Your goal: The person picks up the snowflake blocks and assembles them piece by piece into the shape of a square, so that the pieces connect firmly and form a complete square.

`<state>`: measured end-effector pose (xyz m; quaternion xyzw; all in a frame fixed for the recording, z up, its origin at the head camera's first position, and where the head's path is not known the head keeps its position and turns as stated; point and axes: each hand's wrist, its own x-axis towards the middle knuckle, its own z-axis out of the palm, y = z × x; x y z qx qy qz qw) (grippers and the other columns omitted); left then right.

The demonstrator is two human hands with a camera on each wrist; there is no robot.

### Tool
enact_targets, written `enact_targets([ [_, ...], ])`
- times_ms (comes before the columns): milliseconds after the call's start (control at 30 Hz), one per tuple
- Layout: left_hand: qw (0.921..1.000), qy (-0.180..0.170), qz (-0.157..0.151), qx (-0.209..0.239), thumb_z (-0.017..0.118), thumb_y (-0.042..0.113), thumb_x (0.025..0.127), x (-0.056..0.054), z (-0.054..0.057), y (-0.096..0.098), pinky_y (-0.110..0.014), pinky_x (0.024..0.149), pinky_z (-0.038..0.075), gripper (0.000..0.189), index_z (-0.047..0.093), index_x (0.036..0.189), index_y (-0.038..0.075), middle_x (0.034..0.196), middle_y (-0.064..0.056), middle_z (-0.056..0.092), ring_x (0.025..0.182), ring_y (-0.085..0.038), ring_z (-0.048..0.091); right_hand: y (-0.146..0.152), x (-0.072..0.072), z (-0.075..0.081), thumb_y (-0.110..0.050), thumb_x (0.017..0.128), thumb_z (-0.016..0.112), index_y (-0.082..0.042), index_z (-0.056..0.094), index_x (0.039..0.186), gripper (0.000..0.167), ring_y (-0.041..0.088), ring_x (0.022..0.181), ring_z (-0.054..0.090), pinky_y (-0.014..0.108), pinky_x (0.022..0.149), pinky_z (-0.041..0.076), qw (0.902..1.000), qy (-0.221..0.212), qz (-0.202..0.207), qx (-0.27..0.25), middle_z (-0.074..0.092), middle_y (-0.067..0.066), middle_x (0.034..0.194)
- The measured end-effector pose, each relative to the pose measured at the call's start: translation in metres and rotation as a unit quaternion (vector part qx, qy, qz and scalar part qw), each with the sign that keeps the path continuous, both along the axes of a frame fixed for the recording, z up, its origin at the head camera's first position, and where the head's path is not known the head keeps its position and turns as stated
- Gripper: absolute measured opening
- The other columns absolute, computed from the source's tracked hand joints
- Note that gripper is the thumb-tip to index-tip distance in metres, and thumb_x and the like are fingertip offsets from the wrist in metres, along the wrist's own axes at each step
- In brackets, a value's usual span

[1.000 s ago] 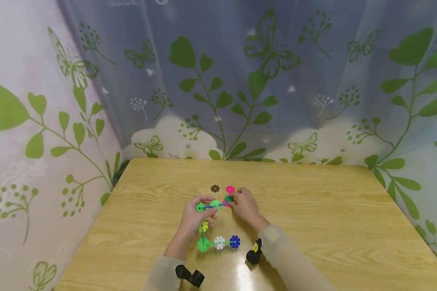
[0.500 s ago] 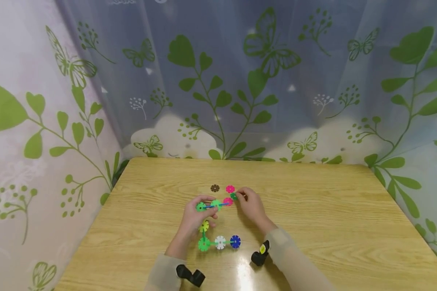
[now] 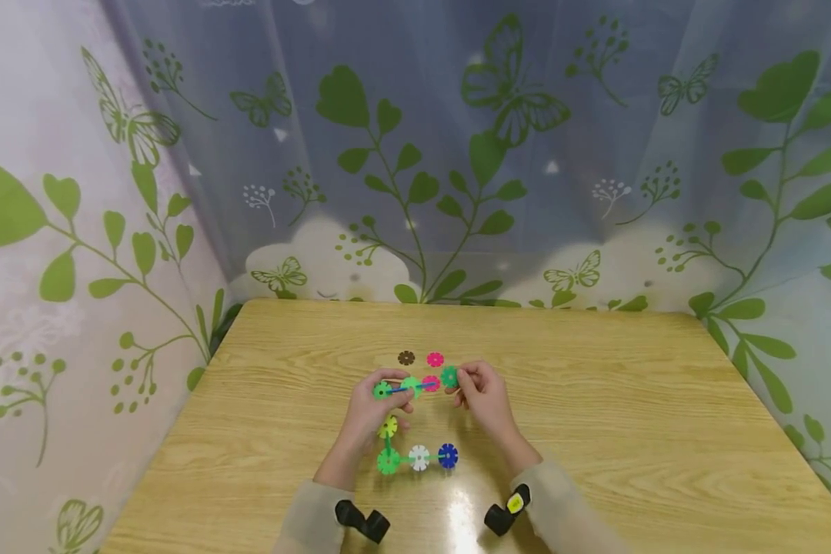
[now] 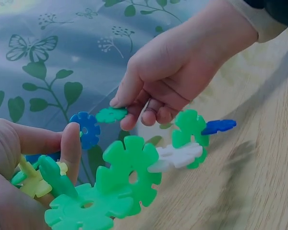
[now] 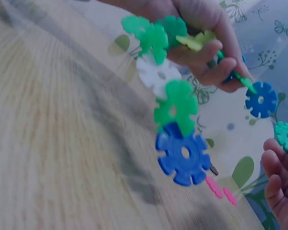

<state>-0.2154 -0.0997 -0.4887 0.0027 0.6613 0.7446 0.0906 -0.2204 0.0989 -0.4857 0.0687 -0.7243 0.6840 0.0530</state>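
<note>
My left hand (image 3: 368,414) grips a bent chain of interlocking plastic snowflake discs. In the head view, a yellow disc (image 3: 388,426), a light green disc (image 3: 388,461), a white disc (image 3: 418,458) and a dark blue disc (image 3: 448,455) hang toward me. The chain's far end, a blue disc (image 4: 86,130), juts past the left fingertips in the left wrist view. My right hand (image 3: 488,396) pinches a loose teal-green disc (image 3: 449,376) between thumb and forefinger. That disc is held close beside the far-end blue disc, with a small gap in the right wrist view.
On the wooden table (image 3: 595,400) lie a brown disc (image 3: 406,358), a pink disc (image 3: 435,359) and another pink disc (image 3: 430,383), just beyond the hands. A patterned curtain (image 3: 415,154) hangs behind the table's far edge.
My right hand has drawn back to the right with the teal-green disc, away from the pink discs, and the disc now shows more of its face. The left hand has barely moved.
</note>
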Motion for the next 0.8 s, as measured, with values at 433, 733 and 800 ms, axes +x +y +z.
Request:
enact_targets([
  [433,0.9999,-0.005,0.002,0.015,0.067,0.006,0.085,-0.001,0.000,0.004,-0.044,0.059,0.059,0.037,0.055,0.119,-0.002,0.090,-0.012,0.058,0.066,-0.018,0.062,-0.007,0.005,-0.013,-0.004,0.092,0.057,0.007,0.053,0.108,0.020,0.017,0.054,0.057,0.028,0.048,0.052,0.9995,-0.009,-0.013,-0.027,0.064,0.029,0.080],
  [733,0.9991,-0.024,0.003,0.034,0.063,0.002,0.087,0.009,0.022,0.007,-0.037,0.060,0.059,0.034,0.054,0.118,-0.006,0.084,-0.011,0.059,0.066,-0.016,0.061,-0.008,0.011,0.005,0.001,0.090,0.057,0.010,0.058,0.107,0.018,0.015,0.053,0.057,0.024,0.050,0.051,0.9978,-0.028,-0.032,-0.052,0.062,0.032,0.080],
  [800,0.9986,-0.028,0.006,0.045,0.064,0.003,0.087,0.011,0.027,0.008,-0.033,0.058,0.059,0.032,0.054,0.116,-0.006,0.082,-0.011,0.059,0.066,-0.016,0.060,-0.009,0.014,0.010,0.002,0.091,0.056,0.011,0.058,0.107,0.019,0.016,0.054,0.057,0.023,0.050,0.051,0.9977,-0.028,-0.031,-0.054,0.062,0.034,0.081],
])
